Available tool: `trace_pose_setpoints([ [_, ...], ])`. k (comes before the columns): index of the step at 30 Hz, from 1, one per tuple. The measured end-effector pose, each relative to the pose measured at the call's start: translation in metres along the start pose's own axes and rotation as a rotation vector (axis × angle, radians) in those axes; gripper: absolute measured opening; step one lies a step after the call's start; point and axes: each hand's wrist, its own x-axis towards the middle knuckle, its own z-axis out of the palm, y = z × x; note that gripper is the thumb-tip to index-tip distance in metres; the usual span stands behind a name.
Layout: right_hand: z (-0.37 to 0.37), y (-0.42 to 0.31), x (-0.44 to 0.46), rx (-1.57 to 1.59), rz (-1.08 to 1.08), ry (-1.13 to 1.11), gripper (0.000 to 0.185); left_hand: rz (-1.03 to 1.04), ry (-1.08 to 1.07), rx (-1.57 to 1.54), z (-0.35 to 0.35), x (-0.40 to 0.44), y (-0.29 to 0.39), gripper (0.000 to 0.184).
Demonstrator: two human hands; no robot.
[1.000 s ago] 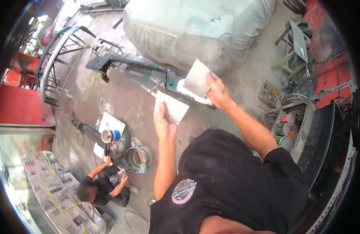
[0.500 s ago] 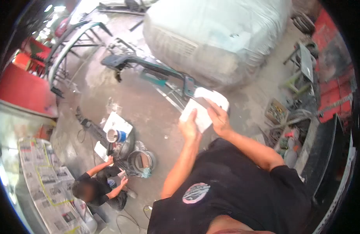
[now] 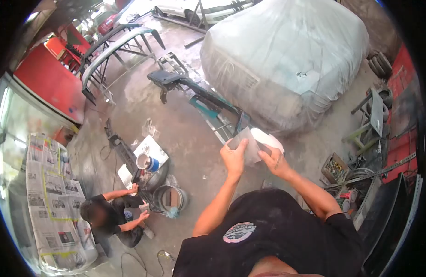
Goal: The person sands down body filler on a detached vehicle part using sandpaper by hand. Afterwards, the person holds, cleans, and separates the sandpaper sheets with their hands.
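Observation:
A thin grey sheet of what looks like sandpaper (image 3: pixel 246 141) is held up between my two hands. My left hand (image 3: pixel 233 159) pinches its left side, with the thumb lying on the near face. On the other side, my right hand (image 3: pixel 275 162) grips the edge, where a darker strip shows by the fingers. Just behind the sheet is a white rounded object (image 3: pixel 267 138), partly covered by the sheet and my right hand; I cannot tell what it is or whether it touches them.
A plastic-covered car (image 3: pixel 287 60) stands ahead, with a dark bumper (image 3: pixel 199 94) before it. At lower left a co-worker (image 3: pixel 113 214) crouches beside a bucket (image 3: pixel 181 198) and a blue-white tub (image 3: pixel 148 162). To the right are a small box (image 3: pixel 335 168) and a green-legged stand (image 3: pixel 367 122).
The sheet's visible face has gone from white to grey as my hands turned it. My hands sit slightly lower and further right in view, and the camera has tilted.

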Motion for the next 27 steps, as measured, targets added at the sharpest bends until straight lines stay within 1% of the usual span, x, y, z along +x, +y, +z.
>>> trace_pose_setpoints([
  [2, -0.012, 0.017, 0.000, 0.009, 0.196, -0.377, 0.048, 0.005, -0.027, 0.039, 0.001, 0.004, -0.002, 0.023],
  [3, -0.014, 0.018, 0.004, 0.011, 0.188, -0.374, 0.048, -0.033, -0.016, -0.120, 0.002, 0.009, -0.002, 0.023],
  [4, -0.016, 0.018, 0.010, 0.063, 0.160, -0.206, 0.049, -0.072, -0.007, -0.279, 0.005, 0.014, -0.002, 0.023],
  [5, -0.017, 0.018, 0.013, 0.115, 0.135, -0.042, 0.051, -0.066, -0.008, -0.277, 0.007, 0.015, -0.004, 0.023],
  [6, -0.017, 0.014, 0.016, 0.117, 0.133, -0.045, 0.051, -0.112, -0.028, -0.329, 0.010, 0.013, -0.004, 0.023],
  [7, -0.014, 0.009, 0.018, 0.132, 0.084, -0.010, 0.052, -0.157, -0.047, -0.381, 0.012, 0.010, -0.004, 0.024],
  [8, -0.011, 0.002, 0.018, 0.150, 0.037, 0.028, 0.053, -0.156, -0.042, -0.376, 0.015, 0.008, -0.006, 0.024],
  [9, -0.015, -0.022, 0.015, -0.010, 0.052, -0.017, 0.052, -0.107, -0.025, -0.265, 0.017, 0.005, -0.010, 0.023],
  [10, -0.014, -0.016, 0.012, -0.002, 0.056, -0.015, 0.052, -0.057, -0.011, -0.152, 0.016, 0.004, -0.014, 0.023],
  [12, -0.015, 0.004, 0.001, -0.015, 0.024, -0.115, 0.050, -0.048, -0.009, -0.112, 0.013, 0.000, -0.017, 0.023],
  [13, -0.016, 0.012, -0.003, 0.076, 0.128, -0.193, 0.047, -0.029, -0.049, -0.077, 0.013, -0.002, -0.014, 0.023],
  [14, -0.021, 0.018, -0.005, 0.075, 0.129, -0.195, 0.047, -0.004, -0.089, -0.047, 0.014, -0.002, -0.009, 0.022],
  [16, -0.031, 0.023, -0.004, -0.015, 0.131, -0.414, 0.045, -0.001, -0.111, -0.024, 0.015, 0.002, -0.002, 0.023],
  [17, -0.035, 0.028, -0.007, -0.009, 0.136, -0.416, 0.045, 0.000, -0.136, 0.002, 0.014, 0.001, -0.002, 0.023],
  [18, -0.040, 0.035, -0.008, -0.152, 0.121, -0.477, 0.044, -0.002, -0.138, 0.007, 0.011, 0.000, -0.004, 0.023],
  [19, -0.046, 0.040, -0.007, -0.296, 0.101, -0.532, 0.044, -0.007, -0.101, -0.079, 0.008, 0.004, -0.008, 0.024],
  [20, -0.053, 0.046, -0.005, -0.295, 0.098, -0.524, 0.044, -0.010, -0.065, -0.166, 0.007, 0.008, -0.009, 0.026],
  [21, -0.058, 0.050, -0.003, -0.210, 0.086, -0.371, 0.043, -0.005, -0.070, -0.163, 0.005, 0.008, -0.006, 0.026],
  [22, -0.062, 0.051, -0.001, -0.125, 0.072, -0.220, 0.043, -0.082, -0.050, -0.290, 0.001, 0.006, -0.002, 0.029],
  [23, -0.066, 0.051, -0.001, -0.160, 0.128, -0.141, 0.042, -0.153, -0.028, -0.416, -0.004, 0.003, 0.002, 0.033],
  [24, -0.068, 0.051, -0.001, -0.150, 0.107, -0.133, 0.042, -0.202, -0.098, -0.419, -0.009, -0.002, -0.003, 0.036],
  [26, -0.063, 0.053, -0.001, -0.362, -0.076, 0.005, 0.042, -0.310, -0.211, -0.391, -0.013, -0.019, -0.019, 0.040],
  [27, -0.060, 0.046, 0.003, -0.348, -0.121, 0.023, 0.042, -0.372, -0.252, -0.365, -0.010, -0.027, -0.027, 0.041],
])
